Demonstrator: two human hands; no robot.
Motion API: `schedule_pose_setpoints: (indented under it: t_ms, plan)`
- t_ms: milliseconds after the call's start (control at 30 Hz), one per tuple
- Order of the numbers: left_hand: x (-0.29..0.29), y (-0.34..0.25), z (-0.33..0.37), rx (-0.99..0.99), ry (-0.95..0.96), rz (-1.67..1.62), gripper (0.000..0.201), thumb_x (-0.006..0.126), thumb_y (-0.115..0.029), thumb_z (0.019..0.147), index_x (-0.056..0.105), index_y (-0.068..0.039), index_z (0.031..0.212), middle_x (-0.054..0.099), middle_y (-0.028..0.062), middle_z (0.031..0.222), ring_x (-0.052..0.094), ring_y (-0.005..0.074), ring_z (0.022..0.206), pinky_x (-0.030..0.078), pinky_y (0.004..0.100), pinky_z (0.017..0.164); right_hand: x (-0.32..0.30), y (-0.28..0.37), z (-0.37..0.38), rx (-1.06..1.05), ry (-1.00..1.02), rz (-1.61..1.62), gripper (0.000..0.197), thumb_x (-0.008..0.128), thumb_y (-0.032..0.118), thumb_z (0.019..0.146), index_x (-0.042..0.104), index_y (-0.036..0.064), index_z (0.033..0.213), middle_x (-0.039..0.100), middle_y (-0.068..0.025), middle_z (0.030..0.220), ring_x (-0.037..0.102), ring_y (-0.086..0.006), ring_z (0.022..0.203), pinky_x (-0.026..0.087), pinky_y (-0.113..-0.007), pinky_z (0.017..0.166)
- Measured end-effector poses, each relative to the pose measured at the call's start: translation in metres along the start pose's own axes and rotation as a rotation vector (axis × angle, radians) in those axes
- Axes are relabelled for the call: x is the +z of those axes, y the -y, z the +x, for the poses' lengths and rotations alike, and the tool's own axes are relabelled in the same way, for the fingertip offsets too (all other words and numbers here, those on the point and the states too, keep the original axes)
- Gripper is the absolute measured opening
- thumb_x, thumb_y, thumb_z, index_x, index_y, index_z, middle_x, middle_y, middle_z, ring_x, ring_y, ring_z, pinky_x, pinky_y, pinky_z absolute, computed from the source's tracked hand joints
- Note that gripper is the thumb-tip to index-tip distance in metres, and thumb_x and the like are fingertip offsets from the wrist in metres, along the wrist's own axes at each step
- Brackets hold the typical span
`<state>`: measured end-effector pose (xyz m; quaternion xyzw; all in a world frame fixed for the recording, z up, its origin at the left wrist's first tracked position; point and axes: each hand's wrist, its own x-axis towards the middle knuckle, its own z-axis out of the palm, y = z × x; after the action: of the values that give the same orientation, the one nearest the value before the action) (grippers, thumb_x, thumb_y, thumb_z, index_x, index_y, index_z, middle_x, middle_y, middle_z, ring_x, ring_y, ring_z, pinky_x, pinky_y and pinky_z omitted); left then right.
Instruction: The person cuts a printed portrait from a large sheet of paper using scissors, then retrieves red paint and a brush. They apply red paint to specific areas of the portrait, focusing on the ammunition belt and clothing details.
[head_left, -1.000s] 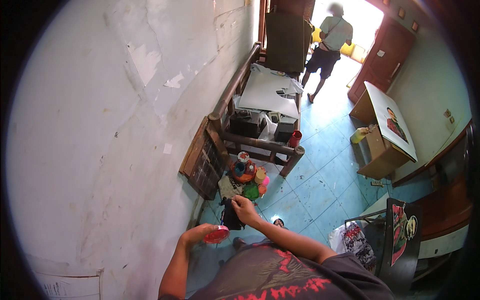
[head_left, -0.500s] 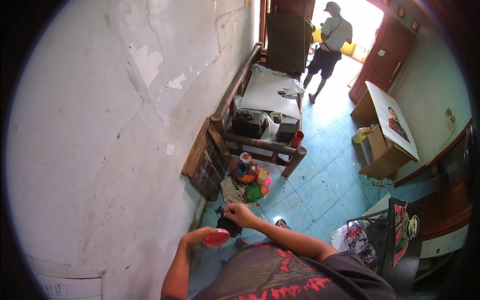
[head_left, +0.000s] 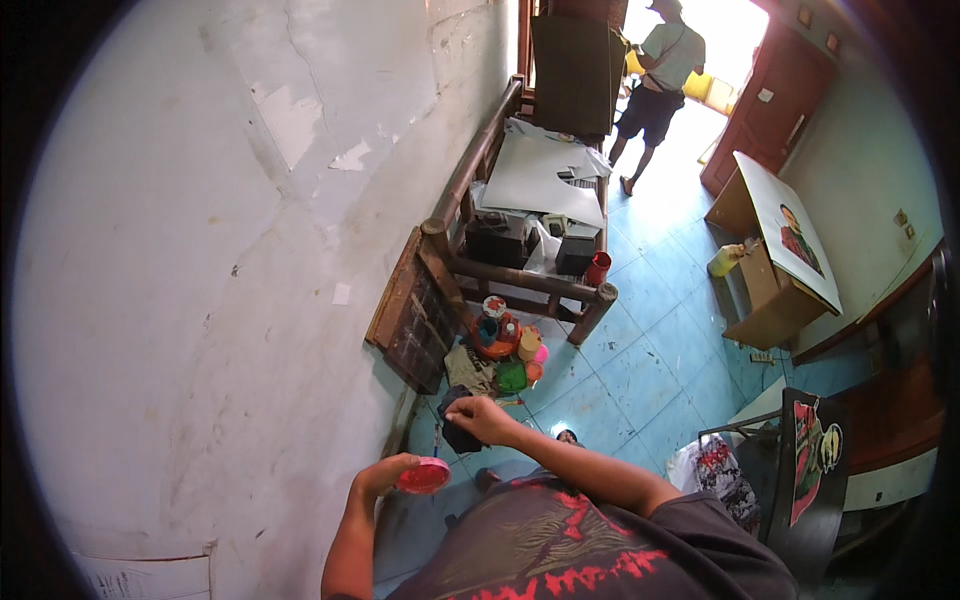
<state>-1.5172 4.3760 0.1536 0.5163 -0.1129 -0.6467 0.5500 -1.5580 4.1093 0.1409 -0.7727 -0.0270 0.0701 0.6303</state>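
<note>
Red container [head_left: 423,477] in the left hand [head_left: 385,474], black cloth [head_left: 458,432] in the right hand [head_left: 482,420]

Both hands are on the near side of the dark wooden bench [head_left: 530,282], well apart from it. The left hand is clamped on the edge of the red container, which has a pink rim and is tilted so that its red inside shows; the fingers beneath it are hidden. The right hand, a little closer to the bench, has thumb and fingertips pinched together on the black cloth, and the dark folds hang below them. The two hands are near each other but do not touch.

Just in front of the bench's near end, on the blue tiled floor [head_left: 640,350], an orange basin [head_left: 492,350] holds several small pots. A green container [head_left: 511,377] and a pale cloth [head_left: 468,370] lie beside it, on the side away from the bench. A dark board [head_left: 410,330] leans at the bench's near left corner. On top of the bench lies a large white sheet [head_left: 540,180], and a red cup [head_left: 598,267] sits at its near right corner. Right of the bench's far end, a person [head_left: 663,85] in a light shirt stands by the bright doorway.
</note>
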Motion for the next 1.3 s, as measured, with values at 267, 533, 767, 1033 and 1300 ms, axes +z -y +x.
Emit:
schedule_pose_setpoints:
  t_ms: [267,533,767,1033,1300]
  plan:
    - [-0.009,0.007,0.009,-0.021,0.028,0.045,0.067,0.053,-0.055,0.09,0.062,0.005,0.118,0.068,0.0143,0.11,0.066,0.0207,0.099,0.05,0.0314,0.091,0.007,0.007,-0.001,-0.018,0.122,-0.079,0.026,0.072,0.021,0.085,0.065,0.0007,0.1,0.067,-0.0142,0.081,0.063,-0.02,0.072,0.049,-0.036,0.068]
    - [-0.014,0.012,-0.005,0.005,0.01,0.025,0.071,0.052,-0.056,0.09,0.061,0.008,0.12,0.068,0.0176,0.113,0.066,0.0247,0.102,0.05,0.0331,0.093,0.009,0.016,0.003,-0.116,0.102,-0.093,0.014,0.066,0.015,0.087,0.062,0.0017,0.089,0.057,-0.0111,0.069,0.053,-0.0167,0.063,0.045,-0.035,0.062]
    - [-0.004,-0.006,-0.017,0.012,-0.005,0.027,0.067,0.05,-0.054,0.091,0.062,0.007,0.118,0.068,0.0165,0.113,0.066,0.0241,0.103,0.049,0.0338,0.094,0.01,0.009,0.011,-0.038,-0.055,0.091,0.016,0.063,0.016,0.09,0.062,0.0003,0.088,0.059,-0.0108,0.07,0.055,-0.0154,0.065,0.047,-0.034,0.063]
    - [-0.015,0.002,-0.012,0.069,0.044,-0.006,0.06,0.052,-0.05,0.093,0.064,0.004,0.116,0.069,0.0139,0.108,0.066,0.0191,0.096,0.051,0.0294,0.085,0.019,0.01,0.008,0.028,0.114,-0.036,0.022,0.065,0.017,0.091,0.067,-0.0017,0.104,0.067,-0.0073,0.081,0.057,-0.0107,0.073,0.049,-0.031,0.069]
    - [-0.011,0.001,0.001,-0.029,-0.009,0.065,0.055,0.052,-0.046,0.094,0.065,0.004,0.114,0.07,0.0131,0.104,0.066,0.0175,0.091,0.051,0.0288,0.083,0.015,0.013,0.0,0.017,0.173,-0.071,0.021,0.066,0.021,0.091,0.066,-0.0002,0.097,0.062,-0.0098,0.074,0.054,-0.013,0.069,0.047,-0.033,0.067]
